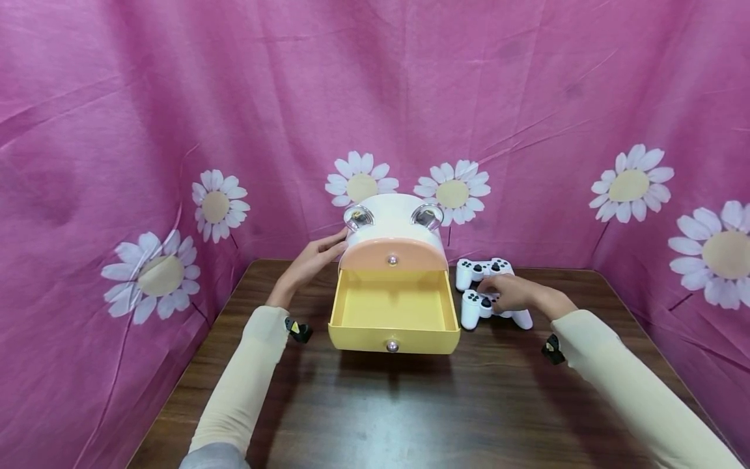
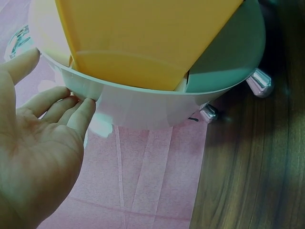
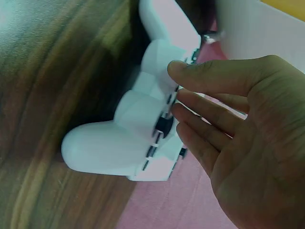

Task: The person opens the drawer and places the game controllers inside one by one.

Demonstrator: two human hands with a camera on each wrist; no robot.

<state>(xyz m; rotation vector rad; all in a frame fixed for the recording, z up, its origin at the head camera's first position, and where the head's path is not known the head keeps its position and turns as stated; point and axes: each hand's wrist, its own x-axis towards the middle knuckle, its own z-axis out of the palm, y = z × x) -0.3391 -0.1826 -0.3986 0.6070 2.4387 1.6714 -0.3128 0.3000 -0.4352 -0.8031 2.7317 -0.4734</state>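
Note:
A small white drawer box (image 1: 389, 215) with silver eye-like rings stands at the back centre. Its peach upper drawer (image 1: 375, 254) is closed, while the yellow drawer (image 1: 392, 306) below is pulled out, with its bare floor showing. My left hand (image 1: 313, 264) rests its extended fingertips on the box's left side; the left wrist view shows that hand (image 2: 47, 143) against the white shell (image 2: 138, 107). Over the nearer white game controller (image 1: 485, 309) is my right hand (image 1: 512, 293). In the right wrist view its fingers (image 3: 205, 78) are loosely bent beside the controller (image 3: 136, 109), with no clear grip.
Another white game controller (image 1: 465, 273) lies just behind the nearer one. The dark wooden table (image 1: 381, 417) extends in front, and a pink curtain (image 1: 375, 85) with printed daisies surrounds its back and sides. A green drawer (image 2: 228, 57) and silver feet (image 2: 259, 83) show low on the box.

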